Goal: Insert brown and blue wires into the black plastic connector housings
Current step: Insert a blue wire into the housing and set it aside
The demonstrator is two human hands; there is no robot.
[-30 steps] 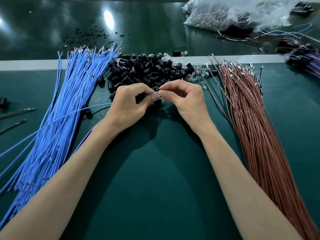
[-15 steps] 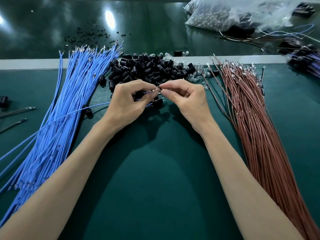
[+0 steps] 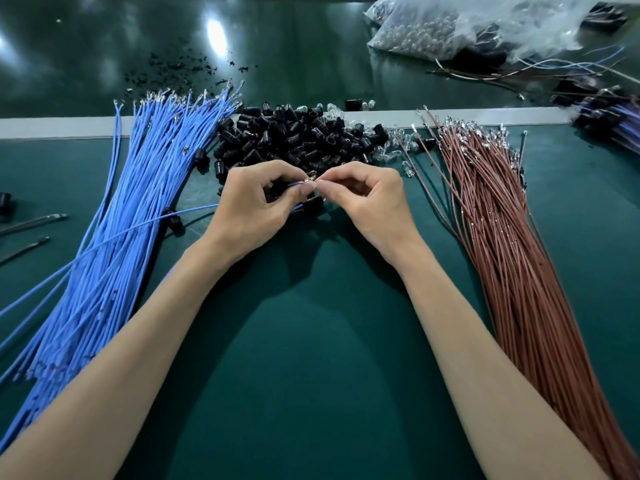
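My left hand (image 3: 252,206) pinches the tip of a single blue wire (image 3: 145,225) that trails off to the left across the blue bundle. My right hand (image 3: 367,199) meets it fingertip to fingertip and pinches the wire's metal terminal end; a small clear part shows between the fingertips. A black housing (image 3: 313,203) lies on the mat just under the fingers. Behind both hands sits the heap of black connector housings (image 3: 294,136). The blue wire bundle (image 3: 114,244) lies at the left, the brown wire bundle (image 3: 512,258) at the right.
Small clear bulbs (image 3: 401,147) are scattered right of the heap. Plastic bags (image 3: 450,29) of parts and finished wired pieces (image 3: 609,116) sit at the far right. Metal tools (image 3: 31,221) lie at the left edge. A grey strip (image 3: 52,128) crosses the green mat.
Both hands stay together in front of the housing heap; the fingertips have shifted slightly on the blue wire's tip. The wire bundles have not moved.
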